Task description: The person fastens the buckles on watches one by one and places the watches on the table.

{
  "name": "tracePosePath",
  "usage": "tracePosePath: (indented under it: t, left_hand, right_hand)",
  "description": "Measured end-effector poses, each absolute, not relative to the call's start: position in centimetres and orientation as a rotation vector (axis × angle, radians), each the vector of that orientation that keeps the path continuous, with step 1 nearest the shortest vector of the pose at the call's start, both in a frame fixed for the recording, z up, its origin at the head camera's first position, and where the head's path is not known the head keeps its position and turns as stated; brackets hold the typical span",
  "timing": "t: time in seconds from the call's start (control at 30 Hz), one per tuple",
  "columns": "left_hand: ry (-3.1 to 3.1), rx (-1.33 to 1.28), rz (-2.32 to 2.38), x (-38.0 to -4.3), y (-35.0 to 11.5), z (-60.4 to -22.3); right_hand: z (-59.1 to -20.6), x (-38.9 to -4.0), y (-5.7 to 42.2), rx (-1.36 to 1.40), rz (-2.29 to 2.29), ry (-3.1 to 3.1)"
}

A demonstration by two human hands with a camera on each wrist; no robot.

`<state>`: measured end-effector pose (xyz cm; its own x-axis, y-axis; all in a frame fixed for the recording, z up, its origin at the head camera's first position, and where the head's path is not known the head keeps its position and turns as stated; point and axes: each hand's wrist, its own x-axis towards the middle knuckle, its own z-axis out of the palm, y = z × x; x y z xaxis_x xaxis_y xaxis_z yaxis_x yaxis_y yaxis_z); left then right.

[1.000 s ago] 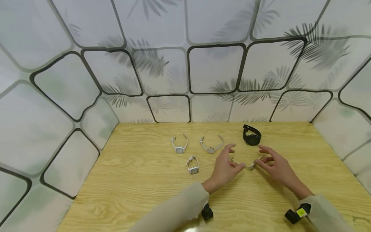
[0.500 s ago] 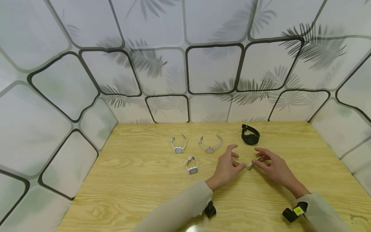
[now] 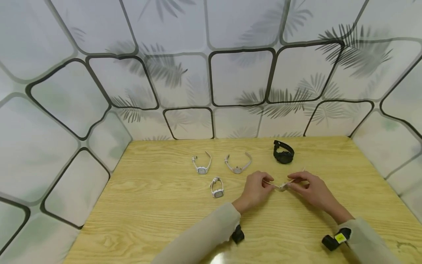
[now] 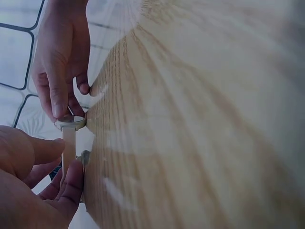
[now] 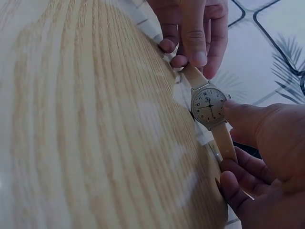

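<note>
A wristwatch with a pale beige strap and a round light dial is held between both hands, low over the wooden table. My left hand pinches one half of its strap between thumb and fingers. On the other side, my right hand has its thumb at the edge of the watch case, with fingers curled behind the other strap half. A strap end sticks up past the right fingers in the head view. In the left wrist view the watch is seen nearly edge-on.
Beyond the hands lies a black watch. To their left are a white watch, a pale pinkish watch and a white buckled watch. A patterned wall covering rises behind the table.
My left fingers, spread wide before, have come together on the strap. The right hand keeps its grip on the watch and has barely moved. The other watches lie as before.
</note>
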<state>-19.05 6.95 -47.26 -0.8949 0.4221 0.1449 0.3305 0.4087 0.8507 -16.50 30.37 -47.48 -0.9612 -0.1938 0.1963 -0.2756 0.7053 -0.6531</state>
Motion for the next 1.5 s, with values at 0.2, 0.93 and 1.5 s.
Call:
tracePosePath:
  t: [0.2, 0.93, 1.5]
  left_hand:
    - [2.659, 0.755, 1.405, -19.31, 6.99, -47.29]
    - [2.703, 0.756, 1.358, -19.57, 6.78, -47.43]
    - [2.585, 0.68, 1.548, -19.78, 6.48, -47.12]
  right_hand:
    - [-47.72, -16.53, 30.38, 0.419, 1.083, -2.773]
    - [-47.95, -16.84, 30.89, 0.33, 1.097, -2.806]
    - [-47.6, -17.4, 30.42, 0.274, 1.108, -2.792]
